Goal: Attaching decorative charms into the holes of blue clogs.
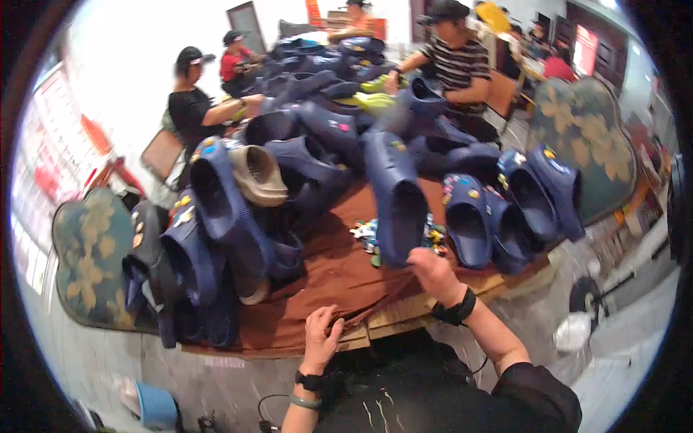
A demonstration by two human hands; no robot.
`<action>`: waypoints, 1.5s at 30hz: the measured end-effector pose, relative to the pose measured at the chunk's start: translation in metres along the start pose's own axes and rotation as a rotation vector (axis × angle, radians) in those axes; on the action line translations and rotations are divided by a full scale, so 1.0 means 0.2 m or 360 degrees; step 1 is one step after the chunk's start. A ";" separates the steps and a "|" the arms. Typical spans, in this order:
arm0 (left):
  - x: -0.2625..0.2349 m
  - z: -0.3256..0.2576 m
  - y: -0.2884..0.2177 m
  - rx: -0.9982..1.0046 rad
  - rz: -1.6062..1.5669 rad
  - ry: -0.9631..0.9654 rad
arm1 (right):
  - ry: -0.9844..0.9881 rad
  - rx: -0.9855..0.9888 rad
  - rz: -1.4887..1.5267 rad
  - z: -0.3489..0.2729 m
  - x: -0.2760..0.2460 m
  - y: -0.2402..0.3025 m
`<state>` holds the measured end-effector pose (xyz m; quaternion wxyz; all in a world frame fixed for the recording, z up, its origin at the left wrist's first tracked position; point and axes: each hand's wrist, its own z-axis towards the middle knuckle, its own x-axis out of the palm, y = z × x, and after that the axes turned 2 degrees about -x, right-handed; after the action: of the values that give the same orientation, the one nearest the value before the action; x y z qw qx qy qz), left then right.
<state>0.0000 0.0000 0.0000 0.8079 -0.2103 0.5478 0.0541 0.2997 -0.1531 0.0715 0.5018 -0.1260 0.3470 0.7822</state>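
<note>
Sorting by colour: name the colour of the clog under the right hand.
Navy blue clog, head view.

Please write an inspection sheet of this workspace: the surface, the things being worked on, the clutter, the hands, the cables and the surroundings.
Surface: wooden table under a brown cloth.
Job's things: navy clog at the right hand; small colourful charms beside it.
Clutter: piled navy clogs, one beige clog.
Hands: left hand rests on the cloth edge; right hand touches the navy clog's heel end; whether it grips, cannot tell.
Cables: thin black cable near the left forearm.
Surroundings: other people work at the far side; flower-patterned chair backs on both sides.
</note>
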 end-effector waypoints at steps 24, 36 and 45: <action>-0.25 0.05 -0.22 -0.0950 -0.2088 -0.0346 | 0.0745 0.0454 -0.0260 -0.42 -0.30 0.08; -0.24 -0.01 -0.22 -0.1134 -0.2069 -0.0194 | 0.0741 0.0542 -0.0297 -0.37 -0.39 0.34; -0.32 -0.18 -0.20 -0.1233 -0.1918 -0.0071 | 0.1294 0.0713 -0.0175 -0.57 -0.44 0.30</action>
<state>-0.0434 -0.0415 0.0586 0.5756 -0.7469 0.2611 -0.2066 0.2703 -0.3060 0.0617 0.3808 -0.3290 0.6687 0.5473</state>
